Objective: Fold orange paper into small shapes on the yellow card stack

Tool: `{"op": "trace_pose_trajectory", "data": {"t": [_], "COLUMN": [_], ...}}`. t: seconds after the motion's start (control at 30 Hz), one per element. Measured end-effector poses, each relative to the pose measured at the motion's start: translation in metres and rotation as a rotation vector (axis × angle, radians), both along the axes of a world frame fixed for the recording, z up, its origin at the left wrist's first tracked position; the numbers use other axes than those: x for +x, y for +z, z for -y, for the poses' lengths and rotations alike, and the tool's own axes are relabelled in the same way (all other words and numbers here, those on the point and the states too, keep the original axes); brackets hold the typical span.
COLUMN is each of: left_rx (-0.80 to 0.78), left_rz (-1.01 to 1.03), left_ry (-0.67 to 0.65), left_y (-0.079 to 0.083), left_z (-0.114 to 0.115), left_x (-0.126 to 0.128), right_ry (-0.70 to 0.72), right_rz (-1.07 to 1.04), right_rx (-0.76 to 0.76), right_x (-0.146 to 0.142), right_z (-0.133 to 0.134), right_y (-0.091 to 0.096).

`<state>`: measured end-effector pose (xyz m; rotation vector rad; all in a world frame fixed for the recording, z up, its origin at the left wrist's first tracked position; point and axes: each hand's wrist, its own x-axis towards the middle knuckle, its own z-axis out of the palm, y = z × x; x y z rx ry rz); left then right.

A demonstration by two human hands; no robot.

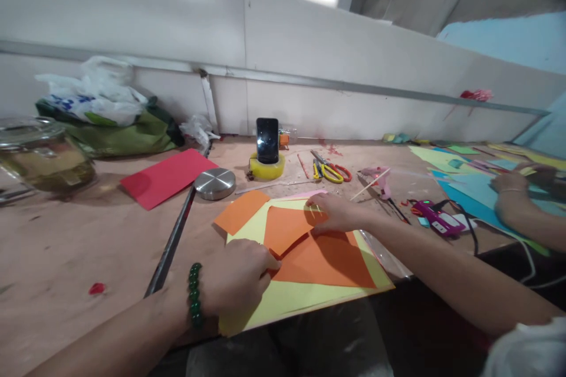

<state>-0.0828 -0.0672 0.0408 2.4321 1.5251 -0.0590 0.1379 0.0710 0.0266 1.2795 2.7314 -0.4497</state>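
An orange paper sheet [327, 259], partly folded, lies on a yellow sheet [292, 297] at the table's near edge. My left hand [236, 280], with a green bead bracelet on the wrist, has its fingers curled and pinches the fold's lower left corner. My right hand [336, 212] rests flat on the folded orange flap's upper corner, fingers pressed down. Another orange sheet [241, 209] sticks out from under the yellow sheet at the upper left.
A red sheet [165, 177], a round metal lid [215, 182] and a dark metal bar [170, 244] lie to the left. A phone [267, 140] stands in a tape roll; scissors [329, 171] and a glue gun [435, 218] lie to the right. Another person's hand [515, 182] works on blue paper.
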Motion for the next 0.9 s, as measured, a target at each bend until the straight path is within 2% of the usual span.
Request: {"op": "trace_pose_trajectory", "data": {"t": [0.13, 0.2, 0.27, 0.33, 0.4, 0.47, 0.5, 0.53, 0.6, 0.7, 0.8, 0.9], "left_rx": [-0.042, -0.062, -0.061, 0.004, 0.162, 0.319, 0.346, 0.319, 0.155, -0.111, -0.229, -0.223], "left_rz": [0.089, 0.164, 0.246, 0.329, 0.456, 0.596, 0.663, 0.726, 0.849, 1.009, 1.101, 1.128], "left_ry": [0.018, 0.029, 0.044, 0.063, 0.167, 0.306, 0.358, 0.386, 0.394, 0.387, 0.384, 0.381], "left_y": [-0.002, -0.008, -0.015, -0.022, -0.026, -0.029, -0.030, -0.032, -0.036, -0.042, -0.044, -0.045], "left_z": [-0.007, -0.011, -0.014, -0.016, -0.018, -0.020, -0.021, -0.023, -0.025, -0.028, -0.028, -0.030], "left_x": [0.000, -0.001, -0.004, -0.007, -0.010, -0.012, -0.012, -0.011, -0.010, -0.006, -0.005, -0.005], "right_ry": [0.188, 0.304, 0.352, 0.330, 0.248, 0.125, 0.069, 0.023, -0.030, -0.025, 0.031, 0.060], "right_rz": [-0.129, -0.146, -0.109, -0.106, -0.190, -0.324, -0.382, -0.428, -0.478, -0.475, -0.388, -0.326], "right_rx": [0.044, 0.008, 0.070, 0.190, 0.273, 0.250, 0.211, 0.170, 0.108, 0.051, 0.136, 0.260], "right_x": [-0.009, -0.020, -0.031, -0.038, -0.040, -0.039, -0.038, -0.037, -0.036, -0.039, -0.044, -0.049], "right_z": [0.015, 0.025, 0.031, 0.031, 0.029, 0.027, 0.028, 0.030, 0.037, 0.053, 0.070, 0.079], "right_y": [0.008, 0.006, -0.001, -0.008, -0.013, -0.016, -0.016, -0.016, -0.014, -0.011, -0.010, -0.011]}}
